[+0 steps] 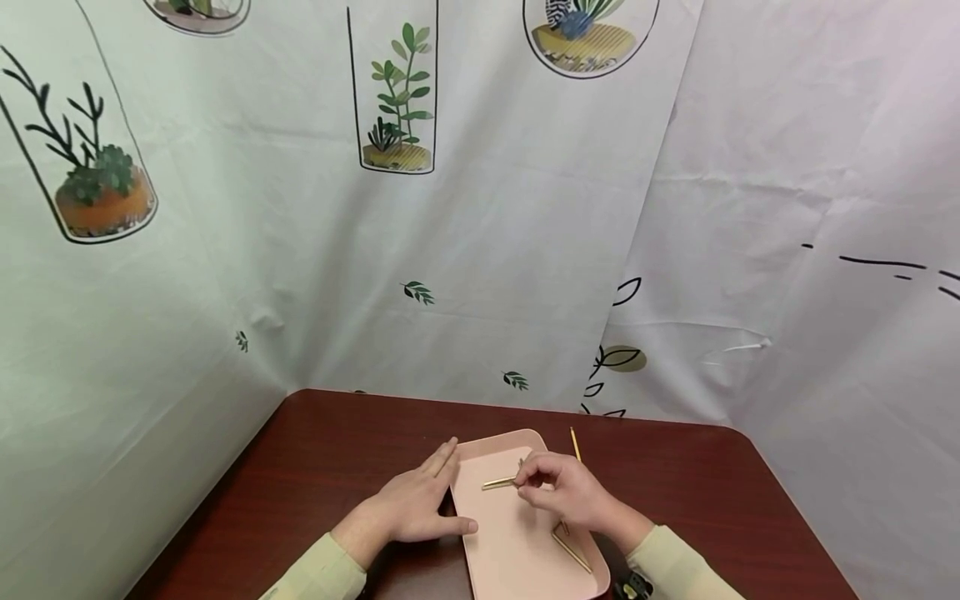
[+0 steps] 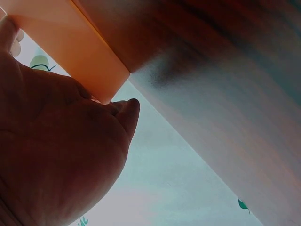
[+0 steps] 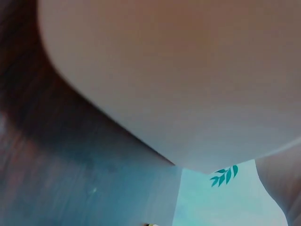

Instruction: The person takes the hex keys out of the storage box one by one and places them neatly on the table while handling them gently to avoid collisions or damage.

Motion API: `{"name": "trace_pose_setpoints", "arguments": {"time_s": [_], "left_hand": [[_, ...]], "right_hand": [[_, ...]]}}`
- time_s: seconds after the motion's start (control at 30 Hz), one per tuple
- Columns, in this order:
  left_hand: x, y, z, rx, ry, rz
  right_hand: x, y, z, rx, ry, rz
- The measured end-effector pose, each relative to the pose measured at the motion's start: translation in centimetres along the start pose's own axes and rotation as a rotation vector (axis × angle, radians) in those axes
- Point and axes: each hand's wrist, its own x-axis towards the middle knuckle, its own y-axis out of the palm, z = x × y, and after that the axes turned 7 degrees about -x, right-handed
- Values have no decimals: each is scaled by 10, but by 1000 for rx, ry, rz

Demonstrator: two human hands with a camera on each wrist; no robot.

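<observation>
A pink rectangular tray [image 1: 506, 550] lies on the table in the head view, its wall large in the right wrist view. My left hand [image 1: 416, 504] rests against its left side, fingers straight along the edge and thumb reaching over the rim. In the left wrist view that hand [image 2: 61, 141] is beside the tray's wall [image 2: 89, 52]. Above the tray, my right hand [image 1: 562, 492] pinches one end of a thin gold metal rod [image 1: 498, 483], which points left. Another gold rod [image 1: 572, 552] lies at the tray's right side. My right hand partly covers a further small gold piece.
A yellow pencil [image 1: 575, 444] lies just past the tray's right side on the dark red-brown table [image 1: 360, 442]. Near the right sleeve sits a dark object [image 1: 633, 586]. White cloth with plant drawings [image 1: 480, 250] hangs behind the table.
</observation>
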Motion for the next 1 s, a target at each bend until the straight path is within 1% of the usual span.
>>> {"name": "trace_pose_setpoints", "arguments": {"time_s": [0.07, 0.3, 0.47, 0.73, 0.93, 1.0], "left_hand": [[0, 0, -1, 1, 1, 2], [0, 0, -1, -3, -5, 9], [0, -1, 0, -9, -9, 12], [1, 0, 2, -14, -4, 11], [2, 0, 2, -7, -8, 8], [2, 0, 2, -9, -6, 10]], "right_hand": [[-2, 0, -5, 30, 18, -9], [0, -2, 1, 143, 90, -38], [1, -4, 2, 195, 96, -55], [1, -8, 3, 228, 94, -83], [-1, -11, 1, 326, 136, -102], [-3, -12, 0, 343, 145, -112]]}}
